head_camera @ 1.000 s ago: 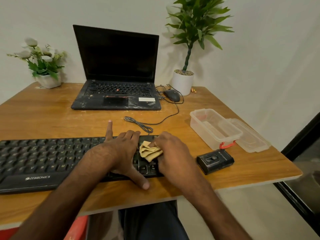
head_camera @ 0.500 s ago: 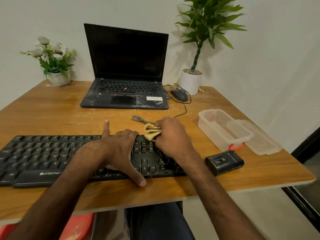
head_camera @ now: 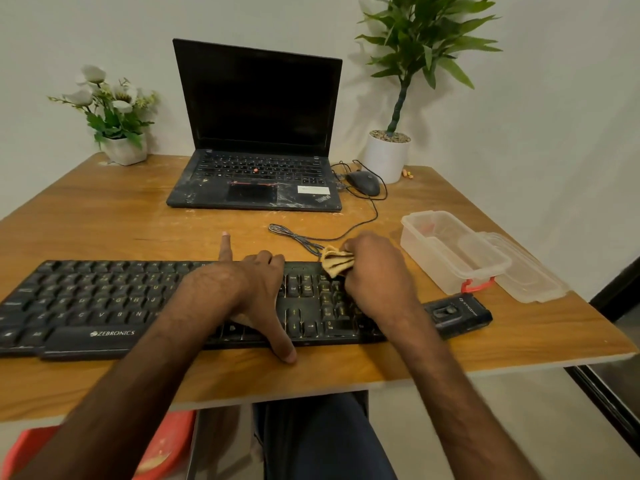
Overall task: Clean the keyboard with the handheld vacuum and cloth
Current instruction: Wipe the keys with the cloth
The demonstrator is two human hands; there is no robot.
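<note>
Head camera footage looks down on a wooden desk [head_camera: 104, 223], where a black keyboard [head_camera: 104, 299] is laid along the near edge; the left hand [head_camera: 249, 289] is spread flat across the keys towards the right of the main block, its index finger [head_camera: 225, 245] stretched out past the far edge of the keyboard, its thumb [head_camera: 282, 344] splayed wide over the near edge onto the wood, and the other fingers curled loosely on the top row; nothing is gripped by it, the keyboard merely being pressed down. The right hand [head_camera: 377, 271] is placed over the number pad at the keyboard's right end, its fingers closed around a crumpled yellow cloth [head_camera: 336, 261], which is bunched against the far right corner of the keyboard and protrudes to the left of the knuckles; how tightly the cloth is pinched cannot be told, since the fingertips are hidden beneath the hand. A small black handheld vacuum [head_camera: 457, 313] is seen lying on the desk just beside the keyboard's right end, untouched by either hand; behind it a clear plastic container [head_camera: 450, 251] is set, with its lid [head_camera: 519, 271] resting alongside. An open laptop [head_camera: 256, 140] with a dark screen is positioned further back, a mouse [head_camera: 363, 182] being found at its right.
</note>
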